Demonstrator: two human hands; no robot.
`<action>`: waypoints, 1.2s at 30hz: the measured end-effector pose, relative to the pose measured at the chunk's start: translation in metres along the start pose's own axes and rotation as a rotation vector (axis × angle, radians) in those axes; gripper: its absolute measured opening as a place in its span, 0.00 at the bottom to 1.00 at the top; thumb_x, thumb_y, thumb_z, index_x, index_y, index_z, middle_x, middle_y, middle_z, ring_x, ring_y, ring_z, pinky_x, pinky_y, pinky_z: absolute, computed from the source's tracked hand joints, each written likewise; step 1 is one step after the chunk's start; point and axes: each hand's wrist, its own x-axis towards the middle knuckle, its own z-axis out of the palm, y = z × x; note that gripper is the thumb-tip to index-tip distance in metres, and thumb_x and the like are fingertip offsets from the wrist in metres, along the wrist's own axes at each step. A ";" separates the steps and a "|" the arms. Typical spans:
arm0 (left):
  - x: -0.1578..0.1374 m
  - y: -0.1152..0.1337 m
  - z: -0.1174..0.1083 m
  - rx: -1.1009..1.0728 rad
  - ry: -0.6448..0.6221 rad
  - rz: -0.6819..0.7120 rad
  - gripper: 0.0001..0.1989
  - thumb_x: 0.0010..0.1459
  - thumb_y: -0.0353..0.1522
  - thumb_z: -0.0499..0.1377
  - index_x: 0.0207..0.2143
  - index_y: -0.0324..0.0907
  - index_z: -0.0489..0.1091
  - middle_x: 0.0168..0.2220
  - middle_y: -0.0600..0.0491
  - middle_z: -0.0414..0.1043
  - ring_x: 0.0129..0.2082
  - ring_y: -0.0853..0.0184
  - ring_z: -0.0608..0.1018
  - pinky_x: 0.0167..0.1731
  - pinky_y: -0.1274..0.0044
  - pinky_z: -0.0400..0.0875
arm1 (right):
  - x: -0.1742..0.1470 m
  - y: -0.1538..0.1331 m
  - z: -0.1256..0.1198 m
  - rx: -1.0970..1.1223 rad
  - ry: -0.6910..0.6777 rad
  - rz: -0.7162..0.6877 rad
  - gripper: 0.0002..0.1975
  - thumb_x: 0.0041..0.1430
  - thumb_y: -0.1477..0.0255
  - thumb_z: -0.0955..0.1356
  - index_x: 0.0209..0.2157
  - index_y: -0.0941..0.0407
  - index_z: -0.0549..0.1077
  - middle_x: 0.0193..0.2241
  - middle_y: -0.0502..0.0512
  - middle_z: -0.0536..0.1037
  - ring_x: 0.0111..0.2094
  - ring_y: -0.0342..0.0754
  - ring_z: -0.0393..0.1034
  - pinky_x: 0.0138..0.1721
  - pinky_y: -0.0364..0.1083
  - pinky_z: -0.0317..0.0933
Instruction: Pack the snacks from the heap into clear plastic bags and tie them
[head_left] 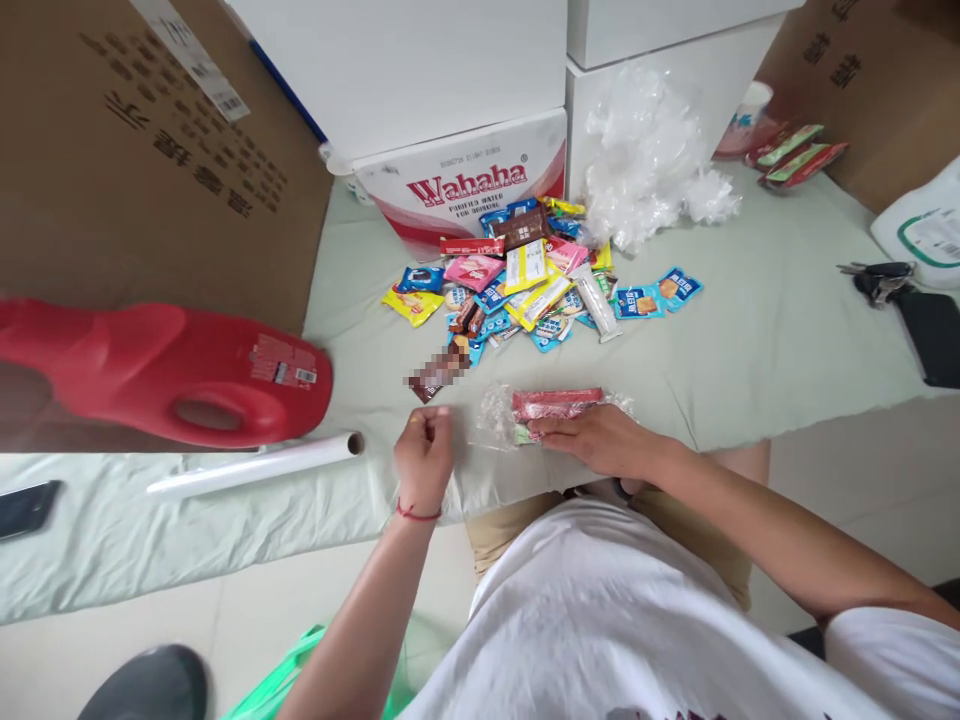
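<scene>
Head view: right hand (606, 440), fingers extended close together, should press the bag (553, 403) lightly; left hand (422, 458) has fingers curled together, contents unclear.

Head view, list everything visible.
Snack packets: many, multicoloured, centre
Bagged packets: some, reddish, front
Wahaha box: 1, white-red, back
Boxes: several, white, back
Cartons: 2, brown, sides
Plastic bundle: 1, clear, back
Jug: 1, red, left
Roll: 1, white, beside jug
Phone: 1, black, left
Keys, flat item: 1 each, dark, right
Bottle, cup: 1 each, white, right
Rear packets: few, reddish, right
Cloth: 1, greenish, table
Bag: 1, green, below
Round object: 1, dark, below
Left hand: 1, bare, front
Right hand: 1, bare, on bagged packets
</scene>
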 end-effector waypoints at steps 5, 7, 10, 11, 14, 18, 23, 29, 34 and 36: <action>0.029 0.040 0.028 0.064 -0.178 0.053 0.25 0.65 0.50 0.50 0.23 0.44 0.70 0.23 0.53 0.70 0.28 0.64 0.71 0.30 0.74 0.62 | 0.000 -0.002 -0.003 0.017 0.020 0.002 0.26 0.69 0.81 0.62 0.63 0.49 0.72 0.66 0.55 0.70 0.59 0.49 0.74 0.55 0.48 0.68; 0.034 0.042 0.036 0.049 -0.235 0.050 0.20 0.58 0.48 0.58 0.21 0.44 0.68 0.21 0.56 0.67 0.25 0.66 0.69 0.28 0.76 0.60 | -0.001 -0.002 -0.002 0.013 0.029 0.000 0.26 0.69 0.81 0.61 0.64 0.49 0.70 0.66 0.56 0.70 0.58 0.49 0.75 0.54 0.48 0.69; 0.023 0.026 0.034 0.013 -0.203 0.037 0.17 0.55 0.46 0.60 0.23 0.44 0.67 0.20 0.59 0.63 0.23 0.69 0.65 0.26 0.78 0.58 | 0.000 -0.002 0.001 0.021 0.045 0.009 0.28 0.68 0.81 0.61 0.65 0.48 0.69 0.67 0.53 0.70 0.59 0.48 0.74 0.53 0.47 0.69; 0.017 0.018 0.030 0.015 -0.196 0.023 0.17 0.56 0.46 0.59 0.24 0.44 0.67 0.20 0.59 0.62 0.22 0.70 0.64 0.25 0.78 0.57 | 0.000 -0.002 0.002 0.031 0.053 0.008 0.28 0.68 0.81 0.61 0.65 0.47 0.69 0.67 0.52 0.69 0.60 0.48 0.73 0.54 0.46 0.68; 0.001 -0.002 0.015 0.046 -0.139 -0.008 0.18 0.57 0.49 0.59 0.26 0.43 0.69 0.21 0.59 0.63 0.22 0.69 0.65 0.25 0.77 0.60 | 0.001 0.001 0.004 0.066 0.079 -0.007 0.26 0.69 0.81 0.62 0.64 0.47 0.71 0.67 0.50 0.70 0.62 0.47 0.70 0.57 0.46 0.66; 0.009 0.001 0.009 0.132 0.102 0.181 0.19 0.64 0.47 0.55 0.41 0.43 0.74 0.39 0.50 0.75 0.36 0.63 0.75 0.42 0.71 0.72 | 0.003 0.005 0.006 0.090 0.094 -0.031 0.26 0.69 0.81 0.62 0.62 0.48 0.72 0.66 0.50 0.71 0.62 0.46 0.70 0.56 0.45 0.67; 0.033 0.025 0.026 0.359 -0.139 0.529 0.26 0.63 0.45 0.56 0.58 0.42 0.69 0.65 0.41 0.66 0.70 0.48 0.61 0.68 0.53 0.54 | 0.003 0.004 0.005 0.078 0.118 -0.062 0.23 0.71 0.79 0.62 0.61 0.48 0.74 0.66 0.49 0.71 0.62 0.46 0.70 0.57 0.46 0.67; 0.009 0.021 0.027 0.494 -0.292 0.558 0.08 0.55 0.38 0.63 0.34 0.43 0.73 0.72 0.44 0.57 0.75 0.40 0.48 0.69 0.47 0.48 | 0.004 0.001 0.004 0.107 0.123 -0.033 0.22 0.70 0.80 0.62 0.59 0.49 0.75 0.64 0.50 0.73 0.60 0.47 0.73 0.56 0.48 0.68; -0.007 0.027 0.012 0.245 -0.331 0.308 0.10 0.61 0.40 0.57 0.32 0.45 0.68 0.34 0.52 0.78 0.37 0.62 0.79 0.41 0.71 0.74 | 0.003 0.000 -0.004 0.130 0.102 -0.031 0.22 0.69 0.80 0.62 0.57 0.49 0.77 0.64 0.50 0.73 0.59 0.47 0.73 0.53 0.47 0.69; -0.012 0.037 0.016 0.137 -0.333 0.177 0.12 0.60 0.43 0.59 0.30 0.45 0.67 0.24 0.58 0.69 0.25 0.68 0.72 0.28 0.77 0.68 | 0.003 0.000 -0.007 0.121 0.094 -0.034 0.22 0.69 0.80 0.62 0.57 0.49 0.77 0.63 0.50 0.74 0.57 0.47 0.74 0.51 0.46 0.69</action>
